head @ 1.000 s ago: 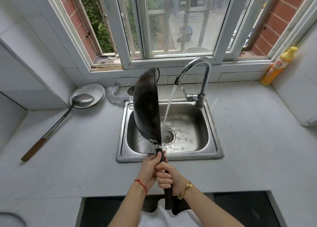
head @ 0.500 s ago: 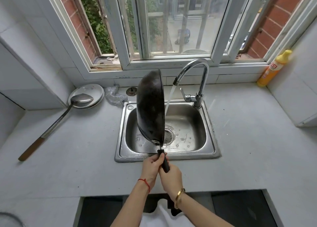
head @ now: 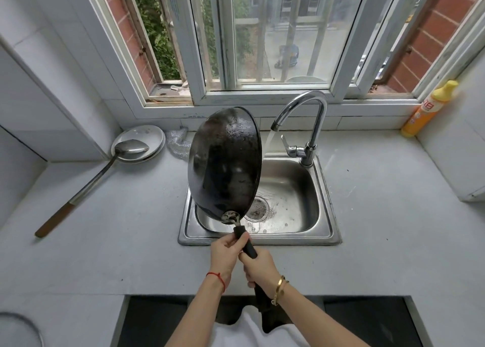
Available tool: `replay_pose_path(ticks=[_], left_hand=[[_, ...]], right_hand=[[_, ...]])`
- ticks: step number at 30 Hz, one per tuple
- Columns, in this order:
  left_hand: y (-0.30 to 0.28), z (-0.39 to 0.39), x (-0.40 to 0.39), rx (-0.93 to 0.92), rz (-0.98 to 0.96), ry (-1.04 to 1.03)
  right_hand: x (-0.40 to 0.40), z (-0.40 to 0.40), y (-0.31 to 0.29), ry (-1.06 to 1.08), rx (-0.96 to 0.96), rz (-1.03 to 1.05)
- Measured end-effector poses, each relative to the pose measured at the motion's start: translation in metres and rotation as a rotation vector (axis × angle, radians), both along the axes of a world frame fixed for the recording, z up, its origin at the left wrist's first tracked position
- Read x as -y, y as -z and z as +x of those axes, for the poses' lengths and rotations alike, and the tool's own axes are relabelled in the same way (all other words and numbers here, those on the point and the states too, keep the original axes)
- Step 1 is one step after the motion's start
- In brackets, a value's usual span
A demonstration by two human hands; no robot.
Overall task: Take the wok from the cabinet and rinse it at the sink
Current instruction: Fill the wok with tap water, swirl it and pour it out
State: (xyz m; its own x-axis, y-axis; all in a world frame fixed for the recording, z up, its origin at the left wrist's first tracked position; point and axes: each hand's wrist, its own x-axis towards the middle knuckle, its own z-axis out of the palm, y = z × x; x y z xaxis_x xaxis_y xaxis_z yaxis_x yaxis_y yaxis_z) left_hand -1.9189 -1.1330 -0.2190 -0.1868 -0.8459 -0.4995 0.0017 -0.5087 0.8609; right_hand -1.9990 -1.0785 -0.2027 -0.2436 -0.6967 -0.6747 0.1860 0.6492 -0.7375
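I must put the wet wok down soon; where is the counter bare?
Bare: the counter between sink and bottle, and the patch left of the sink, below the ladle. Crowded: the back left corner, with plate and scrubber.

Your single head camera looks forward and steeply down, close over the sink (head: 325,205). Its wide lens apparently bends the window (head: 262,92) ahead.

I see 2 bare forearms, a thin red string bracelet (head: 217,279) tied at the wrist of my left hand (head: 226,253), a gold bangle (head: 279,289) behind my right hand (head: 259,268), and white clothing (head: 252,331) below.
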Motion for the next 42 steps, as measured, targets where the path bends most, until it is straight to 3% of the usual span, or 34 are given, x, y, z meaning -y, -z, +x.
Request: replay_pose_path(ticks=[11, 42], left_hand=[[-0.001, -0.003, -0.007, 0.006, -0.034, 0.003], [-0.004, -0.034, -0.008, 0.158, -0.102, 0.195]], right_hand=[[-0.006, -0.003, -0.002, -0.012, 0.137, 0.003], [-0.017, -0.029, 0.006, 0.08, 0.206, 0.004]])
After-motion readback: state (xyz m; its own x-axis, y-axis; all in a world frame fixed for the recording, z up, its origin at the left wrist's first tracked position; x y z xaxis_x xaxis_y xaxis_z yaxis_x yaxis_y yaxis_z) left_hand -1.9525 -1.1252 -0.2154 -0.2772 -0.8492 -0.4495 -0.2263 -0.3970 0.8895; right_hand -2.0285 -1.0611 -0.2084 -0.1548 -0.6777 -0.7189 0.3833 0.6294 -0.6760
